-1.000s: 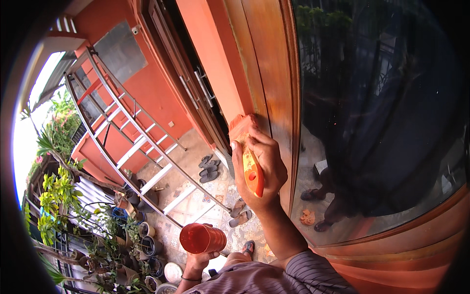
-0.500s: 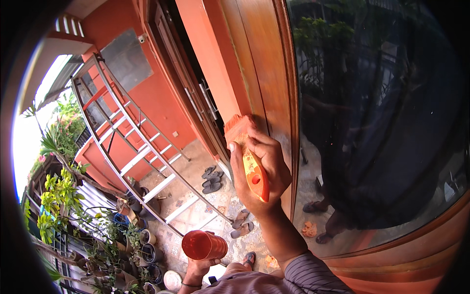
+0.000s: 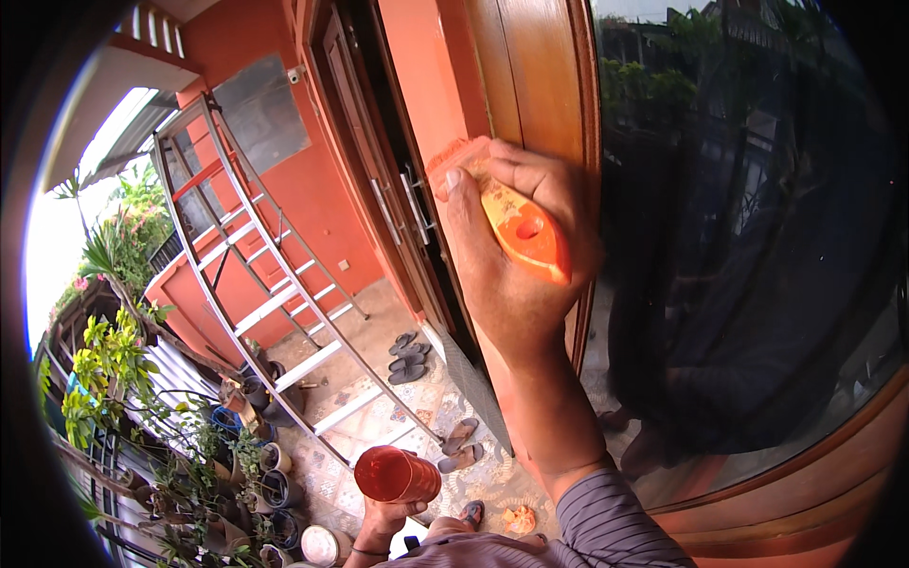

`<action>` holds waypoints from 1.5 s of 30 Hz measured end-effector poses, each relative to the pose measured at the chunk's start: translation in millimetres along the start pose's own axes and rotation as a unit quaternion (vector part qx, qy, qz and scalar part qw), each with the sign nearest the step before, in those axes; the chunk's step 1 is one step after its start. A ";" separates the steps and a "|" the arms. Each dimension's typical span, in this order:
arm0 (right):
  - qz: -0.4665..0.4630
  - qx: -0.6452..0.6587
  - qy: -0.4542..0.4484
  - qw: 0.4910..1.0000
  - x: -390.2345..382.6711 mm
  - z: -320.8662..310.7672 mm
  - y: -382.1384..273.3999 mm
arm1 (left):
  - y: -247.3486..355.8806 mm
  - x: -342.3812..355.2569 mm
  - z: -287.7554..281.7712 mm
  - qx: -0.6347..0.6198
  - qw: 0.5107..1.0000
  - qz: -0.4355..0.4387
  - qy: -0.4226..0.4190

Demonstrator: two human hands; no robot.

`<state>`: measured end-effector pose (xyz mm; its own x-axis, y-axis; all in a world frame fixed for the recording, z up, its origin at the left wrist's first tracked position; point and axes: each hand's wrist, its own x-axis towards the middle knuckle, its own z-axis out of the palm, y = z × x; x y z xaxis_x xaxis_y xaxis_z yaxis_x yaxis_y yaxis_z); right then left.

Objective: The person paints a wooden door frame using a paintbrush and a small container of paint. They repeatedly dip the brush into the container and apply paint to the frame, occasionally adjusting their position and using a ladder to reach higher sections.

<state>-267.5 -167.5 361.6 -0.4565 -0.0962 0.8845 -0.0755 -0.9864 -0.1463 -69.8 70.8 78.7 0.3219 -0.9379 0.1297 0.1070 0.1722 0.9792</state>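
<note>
My right hand [image 3: 521,246] is closed around a paintbrush [image 3: 528,232] with a yellow and orange handle. Its paint-coated bristles lie against the orange wall edge [image 3: 431,76], beside the brown wooden frame [image 3: 540,76]. Low in the view, my left hand [image 3: 386,516] grips a cup [image 3: 398,475] whose inside is coated in red-orange paint. The palm side of the right hand and part of the brush are hidden by the fingers.
An aluminium ladder [image 3: 275,275] stands to the left on the tiled floor. Sandals [image 3: 409,360] lie by the doorway, and potted plants [image 3: 218,473] line the left side. A dark glass window [image 3: 739,265] fills the right. A crumpled orange piece [image 3: 519,519] lies near my feet.
My right hand has moved the brush upward along the wall edge, and its handle now tilts more to the right. The left hand and cup have stayed nearly in place.
</note>
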 end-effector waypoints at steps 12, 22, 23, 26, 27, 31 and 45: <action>-0.112 0.010 0.014 0.994 78.5 45.7 13.1 | -10.6 0.1 -8.3 -0.019 1.000 0.004 -0.004; -0.094 0.137 -0.060 0.984 107.3 32.9 -37.7 | -20.5 -1.1 -21.6 -0.021 1.000 -0.005 0.006; -0.075 0.155 -0.077 0.982 98.0 26.7 -39.1 | -16.1 -2.3 -18.8 -0.044 0.999 -0.024 0.011; 0.010 0.021 -0.051 0.998 44.2 -19.6 -38.7 | -24.5 2.1 -32.2 -0.062 0.997 -0.046 -0.007; 0.047 0.015 -0.078 0.996 23.4 -32.0 -47.8 | -24.4 10.1 -31.9 -0.075 0.996 -0.050 -0.024; 0.131 -0.102 -0.193 0.967 -57.5 -79.0 -50.8 | -41.1 44.7 -51.6 -0.070 0.993 -0.054 -0.078; 0.162 -0.419 -0.353 0.820 -116.1 -22.8 -44.8 | -83.4 180.8 -141.5 -0.020 0.961 -0.074 -0.265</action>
<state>-231.3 -109.2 255.3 0.0326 -0.6807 0.7318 -0.7704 -0.4836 -0.4155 112.6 -70.5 -1.6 -0.2233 -0.9728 0.0613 0.1537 0.0270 0.9878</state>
